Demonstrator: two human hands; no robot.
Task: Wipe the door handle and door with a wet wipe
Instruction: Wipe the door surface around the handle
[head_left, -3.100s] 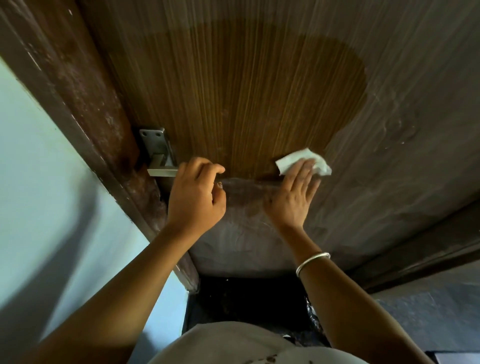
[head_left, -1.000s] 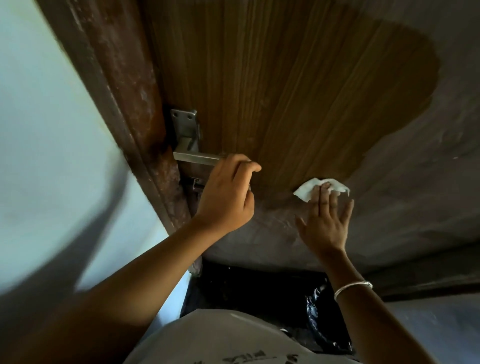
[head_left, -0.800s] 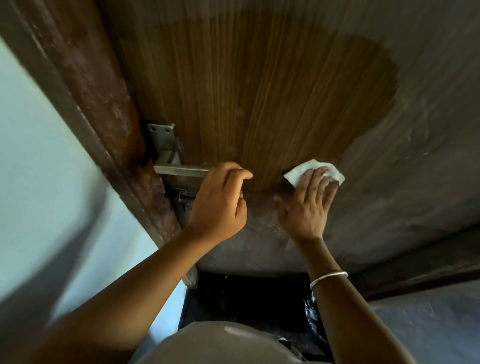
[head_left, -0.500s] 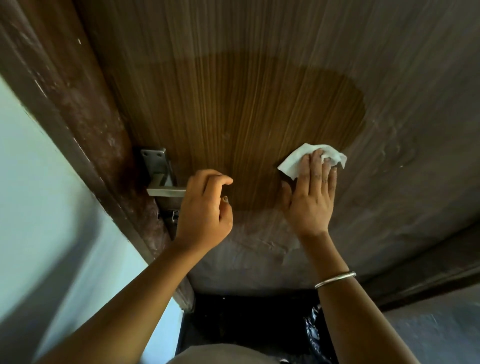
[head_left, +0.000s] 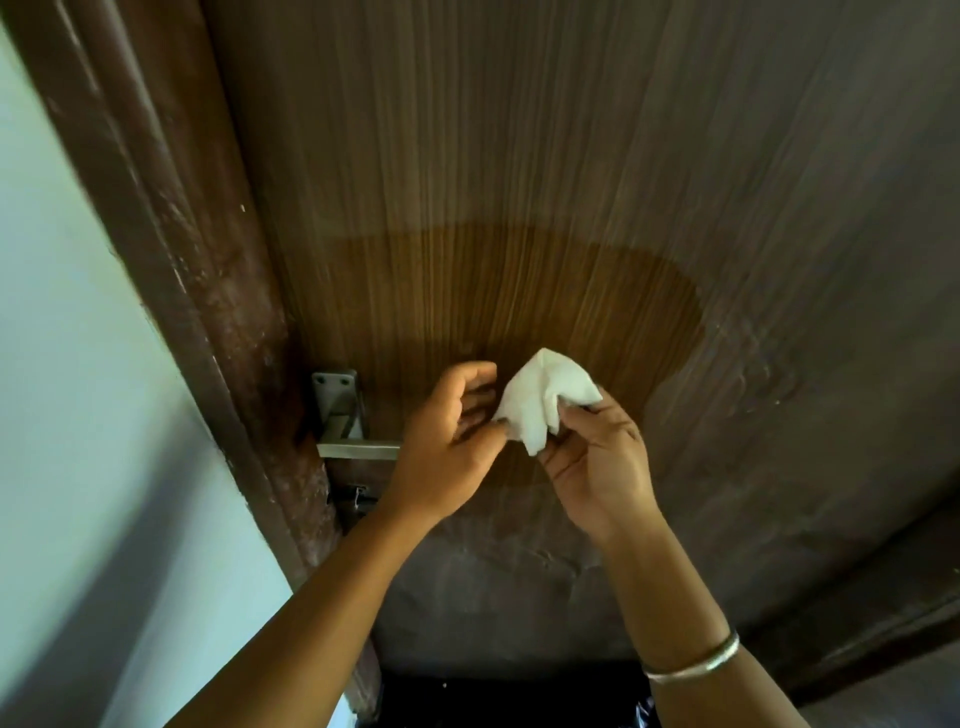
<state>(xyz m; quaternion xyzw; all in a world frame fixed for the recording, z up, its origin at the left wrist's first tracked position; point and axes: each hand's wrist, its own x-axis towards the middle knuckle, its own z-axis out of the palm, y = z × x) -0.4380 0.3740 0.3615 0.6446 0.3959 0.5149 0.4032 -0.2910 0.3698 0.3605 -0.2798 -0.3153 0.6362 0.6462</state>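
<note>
Your right hand (head_left: 597, 467) holds the wipe (head_left: 545, 400), fingers curled loosely around its lower right part, palm turned toward you. Your left hand (head_left: 447, 447) pinches the wipe's left edge between thumb and fingertips, the other fingers bent and half open. The wipe is white, crumpled and bunched into a loose peak, held up between both hands in front of the door (head_left: 519, 182); whether it touches the wood can't be told from here. A thin metal bangle (head_left: 696, 662) sits on your right wrist. Both forearms are bare and reach up from the bottom edge. Just left of your left hand is the door handle (head_left: 358, 449), a square silver lever sticking out toward the hand, part of it hidden behind the hand, so contact can't be told. Its mounting plate (head_left: 335, 400) with two screws is fixed near the door edge. Below the lever a small dark latch piece (head_left: 356, 499) shows. The door is brown with vertical grain; a darker, warmer, wet-looking patch (head_left: 493, 301) spreads behind and above the hands, while the surface around it looks dull, greyish and dusty. Left of the door runs the dark brown frame (head_left: 182, 260), scuffed and flecked white. Beyond the frame is a pale bluish wall (head_left: 78, 415) with a shadow across it.
</note>
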